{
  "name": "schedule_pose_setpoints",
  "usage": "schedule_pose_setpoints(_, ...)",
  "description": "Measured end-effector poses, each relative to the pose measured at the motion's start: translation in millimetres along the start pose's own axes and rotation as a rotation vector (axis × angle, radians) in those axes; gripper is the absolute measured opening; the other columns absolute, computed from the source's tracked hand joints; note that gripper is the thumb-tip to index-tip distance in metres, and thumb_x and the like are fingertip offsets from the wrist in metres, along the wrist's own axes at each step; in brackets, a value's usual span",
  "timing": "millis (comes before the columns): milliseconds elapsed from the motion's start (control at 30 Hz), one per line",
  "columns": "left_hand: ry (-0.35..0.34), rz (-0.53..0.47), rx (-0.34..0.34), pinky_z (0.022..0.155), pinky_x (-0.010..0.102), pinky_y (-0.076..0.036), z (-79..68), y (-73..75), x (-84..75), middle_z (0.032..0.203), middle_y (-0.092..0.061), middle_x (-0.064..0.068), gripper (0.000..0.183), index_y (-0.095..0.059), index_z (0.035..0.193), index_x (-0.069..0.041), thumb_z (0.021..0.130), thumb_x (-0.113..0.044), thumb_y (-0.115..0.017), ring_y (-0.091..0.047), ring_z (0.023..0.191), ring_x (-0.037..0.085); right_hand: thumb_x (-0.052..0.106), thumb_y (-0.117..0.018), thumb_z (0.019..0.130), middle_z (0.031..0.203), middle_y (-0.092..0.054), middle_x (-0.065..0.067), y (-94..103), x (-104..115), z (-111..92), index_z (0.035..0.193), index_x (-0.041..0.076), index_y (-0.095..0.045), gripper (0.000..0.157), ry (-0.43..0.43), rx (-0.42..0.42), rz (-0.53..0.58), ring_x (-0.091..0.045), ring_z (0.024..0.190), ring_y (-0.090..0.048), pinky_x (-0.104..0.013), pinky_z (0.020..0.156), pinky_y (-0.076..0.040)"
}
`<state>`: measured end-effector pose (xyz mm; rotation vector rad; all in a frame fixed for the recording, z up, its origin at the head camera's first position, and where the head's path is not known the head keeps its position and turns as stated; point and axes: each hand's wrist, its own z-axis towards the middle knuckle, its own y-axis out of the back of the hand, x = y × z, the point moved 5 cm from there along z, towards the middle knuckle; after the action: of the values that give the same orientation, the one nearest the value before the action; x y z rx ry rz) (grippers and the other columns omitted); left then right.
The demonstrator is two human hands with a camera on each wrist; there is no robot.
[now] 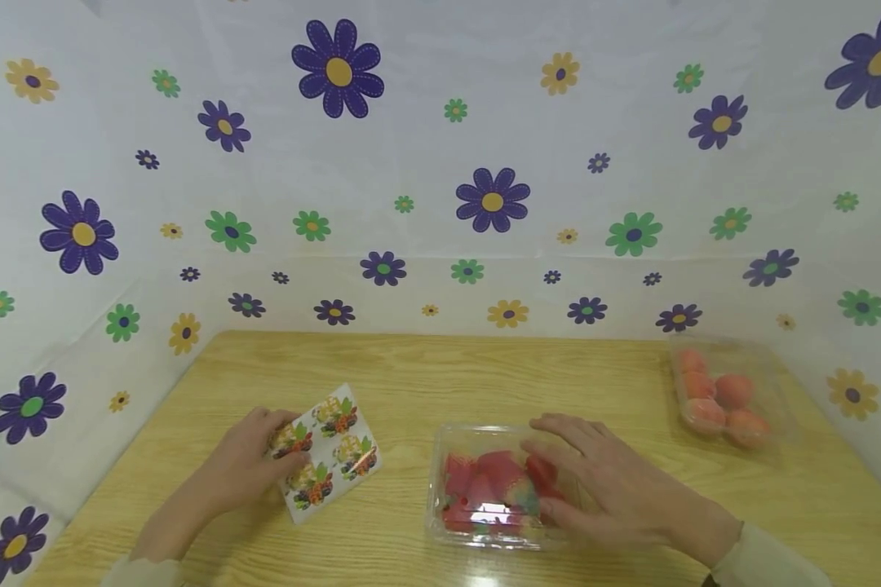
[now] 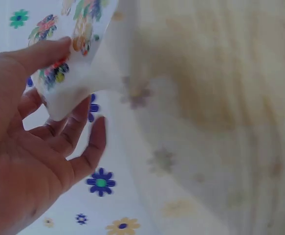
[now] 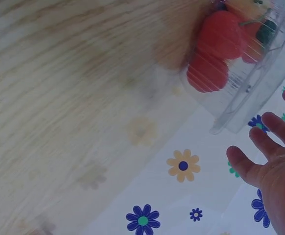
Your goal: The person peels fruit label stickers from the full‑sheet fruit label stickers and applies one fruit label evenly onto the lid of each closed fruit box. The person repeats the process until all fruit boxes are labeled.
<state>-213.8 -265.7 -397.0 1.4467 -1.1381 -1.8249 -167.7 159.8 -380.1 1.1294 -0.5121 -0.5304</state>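
In the head view, my left hand (image 1: 245, 461) pinches a white sheet of fruit-picture stickers (image 1: 334, 456) between thumb and fingers, tilted above the table. The left wrist view shows the thumb lying on the printed face of the sheet (image 2: 96, 61), with fingers behind it. A clear lidded plastic box (image 1: 435, 497) of red fruit (image 1: 484, 481), perhaps strawberries, sits at the middle front. My right hand (image 1: 617, 485) is at its right end, fingers spread and loosely bent. In the right wrist view, a small gap shows between these fingers (image 3: 240, 164) and the box (image 3: 245, 105).
A second clear box (image 1: 774, 399) with several orange-pink round fruits (image 1: 734, 391) stands at the right rear of the wooden table (image 1: 411, 371). White cloth (image 1: 411, 139) printed with flowers hangs behind the table and along both sides.
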Motion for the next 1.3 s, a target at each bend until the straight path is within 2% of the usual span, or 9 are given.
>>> schedule_pose_setpoints(167,-0.015,-0.013,-0.073,0.081,0.043,-0.056,-5.4,12.8,-22.5,0.125,-0.068,0.011,0.054,-0.064,0.131,-0.007,0.089,-0.036,-0.080,-0.065,0.104,0.025,0.041,-0.065,0.099,0.144,-0.059,0.001,7.9,5,11,0.142,0.021,-0.057,0.049,0.074,-0.082,0.037,-0.019,0.131,-0.056,-0.046,0.103,-0.054)
schedule_pose_setpoints(300,-0.016,-0.043,-0.094,0.087,0.051,-0.058,-11.9,17.5,-38.2,0.127,-0.072,0.006,0.049,-0.067,0.129,-0.014,0.088,-0.037,-0.081,-0.068,0.113,0.031,0.038,-0.064,0.101,0.132,-0.067,0.004,13.6,13,24,0.134,0.019,-0.064,0.038,0.088,-0.130,0.095,-0.015,0.122,-0.063,-0.041,0.098,-0.057)
schedule_pose_setpoints(400,-0.023,-0.044,-0.104,0.085,0.045,-0.059,-17.2,19.1,-47.6,0.129,-0.071,0.006,0.048,-0.068,0.128,-0.017,0.088,-0.040,-0.081,-0.068,0.116,0.032,0.037,-0.064,0.102,0.127,-0.069,0.006,17.8,20,35,0.129,0.019,-0.068,0.033,0.083,-0.152,0.123,-0.013,0.117,-0.065,-0.038,0.096,-0.058)
schedule_pose_setpoints(500,-0.032,-0.031,-0.132,0.080,0.033,-0.057,-22.1,20.0,-55.0,0.129,-0.071,0.004,0.047,-0.069,0.127,-0.019,0.087,-0.038,-0.082,-0.068,0.115,0.027,0.034,-0.066,0.100,0.122,-0.071,0.006,20.6,27,46,0.126,0.018,-0.070,0.030,0.120,-0.191,0.139,-0.012,0.113,-0.067,-0.035,0.094,-0.059)
schedule_pose_setpoints(633,-0.064,-0.031,-0.178,0.076,0.024,-0.054,-28.1,19.1,-63.4,0.120,-0.073,-0.005,0.040,-0.071,0.120,-0.021,0.085,-0.032,-0.085,-0.067,0.104,0.012,0.029,-0.068,0.099,0.117,-0.073,0.004,22.0,32,58,0.123,0.015,-0.071,0.028,0.169,-0.236,0.167,-0.011,0.108,-0.069,-0.031,0.092,-0.060)
schedule_pose_setpoints(833,-0.122,-0.070,-0.212,0.074,0.022,-0.054,-35.4,15.1,-70.9,0.115,-0.073,-0.011,0.037,-0.071,0.116,-0.025,0.082,-0.026,-0.087,-0.062,0.099,-0.001,0.026,-0.073,0.096,0.115,-0.074,0.003,21.8,39,74,0.120,0.013,-0.073,0.027,0.173,-0.232,0.229,-0.009,0.106,-0.070,-0.025,0.091,-0.060)
schedule_pose_setpoints(1033,-0.276,-0.087,-0.268,0.078,0.023,-0.057,-39.2,11.6,-79.0,0.107,-0.071,-0.016,0.039,-0.069,0.109,-0.028,0.079,-0.014,-0.089,-0.065,0.095,-0.003,0.023,-0.074,0.095,0.114,-0.075,0.000,19.7,50,91,0.120,0.011,-0.073,0.028,0.213,-0.239,0.245,-0.011,0.106,-0.071,-0.026,0.093,-0.060)
schedule_pose_setpoints(1133,-0.317,-0.088,-0.282,0.074,0.022,-0.055,-40.9,10.4,-81.4,0.107,-0.071,-0.017,0.043,-0.069,0.113,-0.028,0.078,-0.012,-0.089,-0.063,0.092,-0.003,0.024,-0.072,0.096,0.115,-0.074,-0.001,16.7,56,100,0.122,0.011,-0.072,0.029,0.214,-0.214,0.251,-0.012,0.107,-0.071,-0.028,0.094,-0.059)
schedule_pose_setpoints(1300,-0.379,-0.083,-0.281,0.074,0.021,-0.054,-42.9,9.1,-86.8,0.114,-0.073,-0.013,0.053,-0.067,0.127,-0.028,0.080,-0.011,-0.087,-0.065,0.096,-0.002,0.028,-0.072,0.097,0.119,-0.073,-0.002,12.1,65,113,0.125,0.010,-0.071,0.034,0.208,-0.164,0.255,-0.013,0.112,-0.069,-0.027,0.097,-0.058)
